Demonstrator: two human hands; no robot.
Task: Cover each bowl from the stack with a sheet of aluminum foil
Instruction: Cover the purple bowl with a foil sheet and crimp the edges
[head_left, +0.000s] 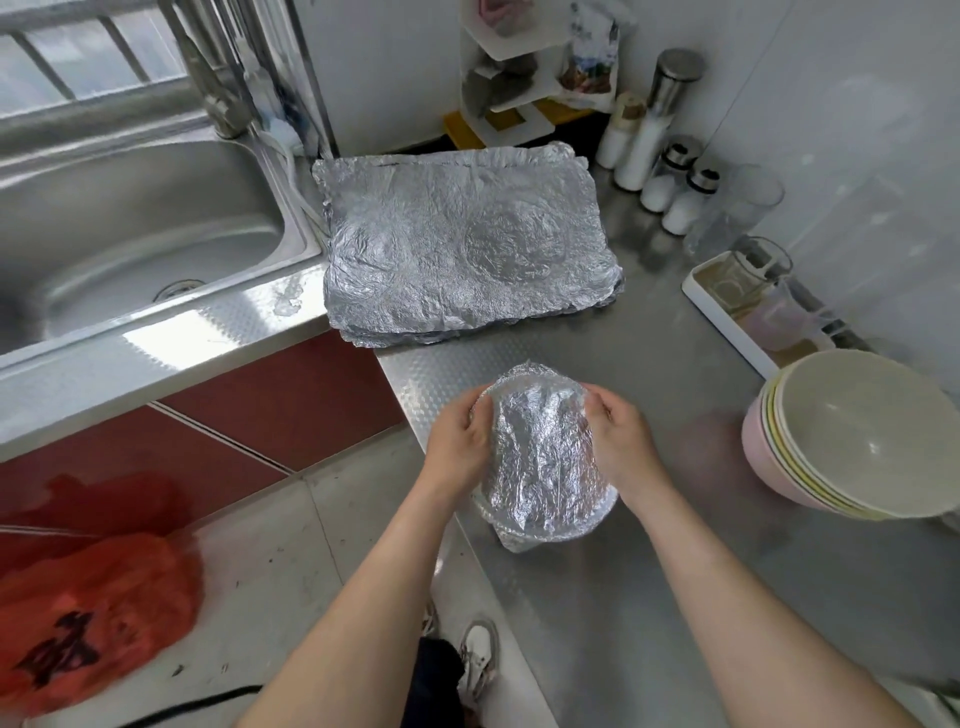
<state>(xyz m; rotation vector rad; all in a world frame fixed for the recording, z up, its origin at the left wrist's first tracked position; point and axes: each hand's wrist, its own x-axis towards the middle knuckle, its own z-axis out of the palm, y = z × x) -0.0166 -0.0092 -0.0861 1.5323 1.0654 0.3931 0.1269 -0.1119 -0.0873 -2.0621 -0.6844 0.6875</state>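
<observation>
A bowl wrapped in crinkled aluminum foil (543, 457) stands on the steel counter near its left edge. My left hand (460, 441) grips the foil at the bowl's left rim, fingers curled round it. My right hand (621, 441) grips the foil at the right rim the same way. The bowl itself is hidden under the foil. A pile of flat, wrinkled foil sheets (462, 244) lies further back on the counter. At the right edge sits a stack of bowls (852, 436), cream ones nested in a pink one.
A steel sink (130, 228) lies to the left. Salt shakers and bottles (670, 171) stand at the back right, with a white tray of glass cups (753, 306) beside the wall. A red plastic bag (88, 587) sits on the floor at the lower left.
</observation>
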